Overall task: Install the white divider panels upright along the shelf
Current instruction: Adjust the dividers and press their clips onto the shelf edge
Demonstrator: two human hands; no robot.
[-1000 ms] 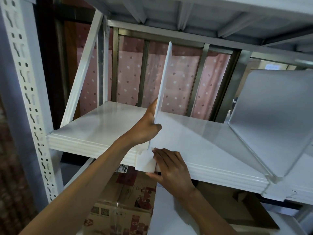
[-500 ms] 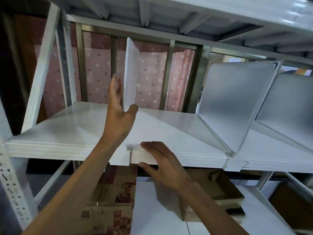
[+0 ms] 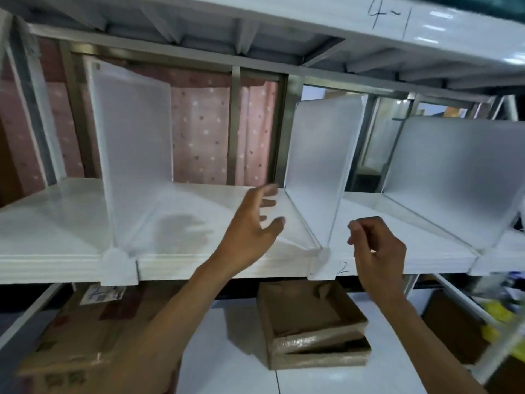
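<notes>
Three white divider panels stand upright on the white shelf [image 3: 199, 260]: a left panel [image 3: 136, 155], a middle panel [image 3: 318, 166] and a right panel [image 3: 454, 177], each clipped over the shelf's front lip. My left hand [image 3: 252, 220] hovers open above the shelf between the left and middle panels, touching neither. My right hand [image 3: 377, 248] hangs in front of the shelf edge just right of the middle panel, its fingers loosely curled around nothing.
An upper shelf [image 3: 341, 27] marked "4-1" hangs close overhead. A "2" is written on the shelf lip [image 3: 343, 268]. Below lie flat cardboard trays [image 3: 312, 325] and a printed carton [image 3: 93, 336]. A pink dotted curtain [image 3: 204, 132] hangs behind.
Both hands have let go of the left panel, which now stands alone. My view and both hands have shifted right, bringing the middle and right panels into view.
</notes>
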